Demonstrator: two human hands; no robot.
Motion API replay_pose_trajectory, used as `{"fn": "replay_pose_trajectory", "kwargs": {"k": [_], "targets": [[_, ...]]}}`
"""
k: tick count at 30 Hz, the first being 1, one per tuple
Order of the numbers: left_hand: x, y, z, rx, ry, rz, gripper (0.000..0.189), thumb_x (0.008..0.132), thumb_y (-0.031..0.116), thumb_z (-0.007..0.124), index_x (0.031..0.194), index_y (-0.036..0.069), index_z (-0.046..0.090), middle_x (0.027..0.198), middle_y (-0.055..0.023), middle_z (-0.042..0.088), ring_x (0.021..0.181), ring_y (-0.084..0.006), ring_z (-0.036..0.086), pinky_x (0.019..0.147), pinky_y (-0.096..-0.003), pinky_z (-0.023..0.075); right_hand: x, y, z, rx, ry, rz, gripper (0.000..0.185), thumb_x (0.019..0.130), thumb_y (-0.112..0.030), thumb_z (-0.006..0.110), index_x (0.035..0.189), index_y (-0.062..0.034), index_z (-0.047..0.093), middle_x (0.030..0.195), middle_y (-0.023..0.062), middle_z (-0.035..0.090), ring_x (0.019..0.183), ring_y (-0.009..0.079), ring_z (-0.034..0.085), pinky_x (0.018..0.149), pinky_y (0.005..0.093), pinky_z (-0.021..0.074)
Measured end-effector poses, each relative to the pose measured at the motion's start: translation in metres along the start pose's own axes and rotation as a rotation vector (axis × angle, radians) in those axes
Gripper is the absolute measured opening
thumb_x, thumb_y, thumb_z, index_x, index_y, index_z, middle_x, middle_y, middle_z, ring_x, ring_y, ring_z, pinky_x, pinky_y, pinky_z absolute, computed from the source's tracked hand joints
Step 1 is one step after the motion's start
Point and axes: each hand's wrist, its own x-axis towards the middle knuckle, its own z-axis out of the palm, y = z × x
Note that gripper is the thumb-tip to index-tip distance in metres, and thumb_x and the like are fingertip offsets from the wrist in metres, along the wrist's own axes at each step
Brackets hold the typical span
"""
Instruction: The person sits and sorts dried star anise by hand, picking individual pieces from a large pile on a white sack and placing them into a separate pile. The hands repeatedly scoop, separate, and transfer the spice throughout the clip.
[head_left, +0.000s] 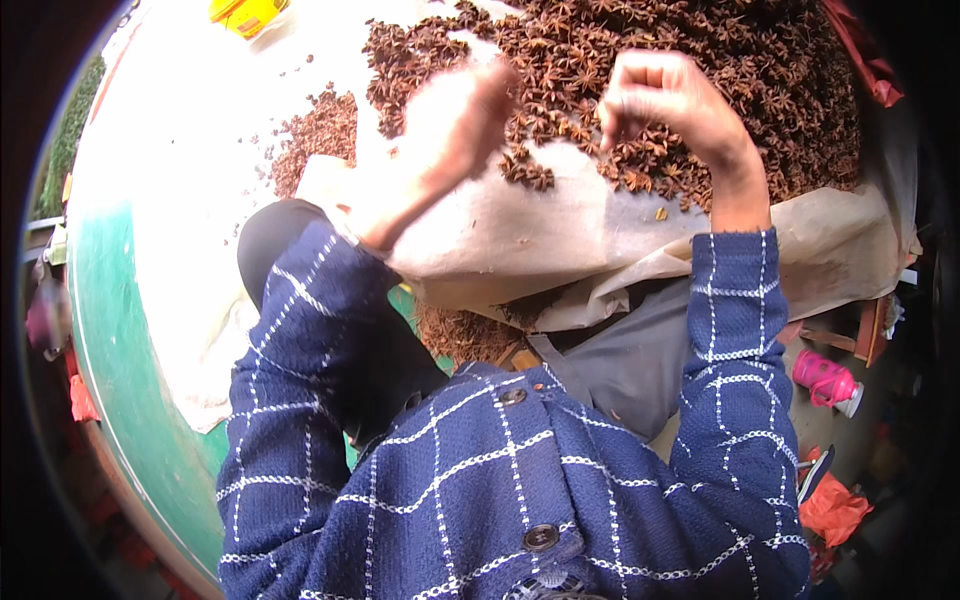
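Observation:
A large heap of dried star anise (780, 97) spreads over a pale sheet (517, 232) before me. Over the heap's near left side is my left hand (457, 127), blurred and too bright to show whether anything is in its fingers. My right hand (667, 97) hangs above the near middle of the heap with its fingers curled down. Its fingertips are blurred, so I cannot make out whether they pinch a piece. Between the hands, a small clump of star anise (529, 171) lies near the heap's edge.
To the left sits a smaller pile of fine brown bits (319, 139), with dark crumbs scattered beside it. A yellow tub (246, 16) stands at the far left. More brown stalks (461, 334) lie below the sheet's edge. At right are a pink bottle (825, 381) and a red plastic bag (836, 510).

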Motion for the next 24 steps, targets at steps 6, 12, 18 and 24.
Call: {"fn": "replay_pose_trajectory", "kwargs": {"k": [6,12,18,24], "targets": [[-0.031,0.007,0.028,-0.018,-0.176,0.086,0.014,0.086,0.009,0.051,0.074,0.005,0.055,0.068,-0.0155,0.055,0.055,-0.0280,0.056,0.050,-0.0400,0.0444,0.018,0.051,0.059,-0.929,0.195,-0.066,0.011,0.082,-0.010,0.061,0.087,0.0000,0.059,0.099,0.0139,0.064,0.089,0.0277,0.063,0.074,0.0357,0.0554],[-0.026,-0.004,0.005,0.426,-0.205,0.152,0.005,0.083,0.009,0.052,0.083,0.005,0.053,0.076,-0.0134,0.058,0.065,-0.0283,0.064,0.054,-0.0387,0.0485,0.019,0.061,0.105,-1.030,0.350,-0.459,0.012,0.084,-0.005,0.059,0.092,0.0027,0.061,0.113,0.0150,0.063,0.103,0.0278,0.061,0.082,0.0346,0.0549],[-0.031,-0.005,0.013,0.699,-0.099,0.341,0.005,0.080,0.010,0.053,0.076,0.010,0.050,0.071,-0.0061,0.052,0.057,-0.0173,0.058,0.052,-0.0325,0.0427,0.001,0.033,0.059,-0.329,-0.105,-0.162,0.014,0.085,-0.016,0.067,0.087,-0.0020,0.064,0.095,0.0085,0.068,0.088,0.0188,0.065,0.073,0.0285,0.0536],[-0.024,-0.022,0.014,0.515,-0.113,0.196,0.007,0.081,0.002,0.049,0.077,0.005,0.045,0.061,-0.0089,0.048,0.046,-0.0180,0.050,0.039,-0.0345,0.0384,-0.010,0.003,0.039,0.028,-0.511,0.230,0.023,0.091,-0.022,0.061,0.088,0.0000,0.068,0.079,0.0081,0.069,0.068,0.0124,0.065,0.060,0.0253,0.0530]]}}
